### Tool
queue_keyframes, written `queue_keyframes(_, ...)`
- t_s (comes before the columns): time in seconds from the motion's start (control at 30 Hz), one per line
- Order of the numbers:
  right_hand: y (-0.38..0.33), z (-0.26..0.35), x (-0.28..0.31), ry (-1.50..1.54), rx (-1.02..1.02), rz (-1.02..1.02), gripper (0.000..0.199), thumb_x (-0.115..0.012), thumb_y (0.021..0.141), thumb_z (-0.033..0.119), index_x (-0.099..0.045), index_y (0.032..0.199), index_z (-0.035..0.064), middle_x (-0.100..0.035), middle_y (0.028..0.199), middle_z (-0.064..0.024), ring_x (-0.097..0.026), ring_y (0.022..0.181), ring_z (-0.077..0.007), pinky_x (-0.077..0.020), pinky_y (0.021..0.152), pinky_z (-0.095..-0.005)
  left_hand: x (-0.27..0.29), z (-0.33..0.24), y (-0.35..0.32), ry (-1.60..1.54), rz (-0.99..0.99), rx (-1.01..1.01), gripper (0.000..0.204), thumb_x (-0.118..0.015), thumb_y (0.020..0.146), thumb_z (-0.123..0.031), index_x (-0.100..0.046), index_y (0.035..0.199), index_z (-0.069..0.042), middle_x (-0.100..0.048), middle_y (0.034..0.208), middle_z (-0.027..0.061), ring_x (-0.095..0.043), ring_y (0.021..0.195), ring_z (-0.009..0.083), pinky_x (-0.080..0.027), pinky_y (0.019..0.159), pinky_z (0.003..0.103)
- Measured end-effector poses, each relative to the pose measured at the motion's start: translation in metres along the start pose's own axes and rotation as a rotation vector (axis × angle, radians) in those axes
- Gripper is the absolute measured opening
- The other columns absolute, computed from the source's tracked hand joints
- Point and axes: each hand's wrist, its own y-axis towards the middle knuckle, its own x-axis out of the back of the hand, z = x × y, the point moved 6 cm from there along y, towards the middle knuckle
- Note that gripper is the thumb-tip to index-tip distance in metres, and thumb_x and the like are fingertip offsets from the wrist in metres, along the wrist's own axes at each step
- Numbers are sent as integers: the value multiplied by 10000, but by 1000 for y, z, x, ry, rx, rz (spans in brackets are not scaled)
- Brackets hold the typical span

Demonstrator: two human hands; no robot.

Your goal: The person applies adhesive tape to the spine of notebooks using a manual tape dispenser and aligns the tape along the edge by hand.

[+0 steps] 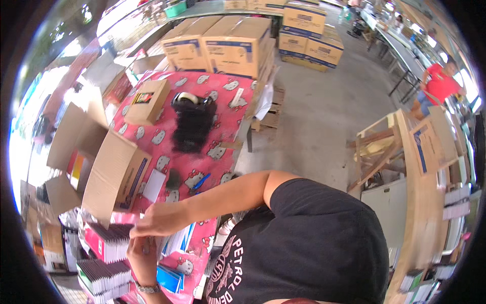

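My right hand (161, 220) reaches across from the black sleeve, its fingers bent down beside a stack of thin dark-edged booklets (107, 234). Just below it, my left hand (143, 257), with a band on the wrist, is raised against the same stack. The fingers of both hands are curled close together; what they grip, if anything, is hidden. Pink and white sides show on this stack. A second booklet stack (104, 278) with a green cover stands nearer me. White and blue booklets (178, 240) and a blue packet (169, 278) lie to the right of my hands.
An open cardboard box (115, 175) stands beyond the stacks on the pink patterned tablecloth (205, 164). Farther along are a blue cutter (201, 182), a black cloth-like heap (192, 129), a tape dispenser (187, 99) and a small carton (148, 103). Large cartons (230, 48) stand behind.
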Motion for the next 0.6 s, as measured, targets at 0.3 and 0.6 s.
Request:
queue_keyframes(0.3, -25, -31, 16, 263, -287, -74, 463, -769, 835, 245, -589, 1232, 86, -649, 1109, -119, -675, 951, -294, -549, 776, -374, 9, -8, 0, 138, -138, 33, 110, -658, 816, -21, -552, 790, -13, -564, 791, 173, -588, 698, 396, -472, 611, 457)
queue_keyframes(0.6, -36, -29, 14, 387, -557, 19, 349, -771, 833, 168, -627, 1131, 55, -636, 1062, -136, -650, 845, -273, -539, 736, -346, 15, 6, -7, 96, -120, 113, 175, -709, 845, -127, -577, 798, -21, -568, 805, 141, -608, 702, 357, -481, 630, 441)
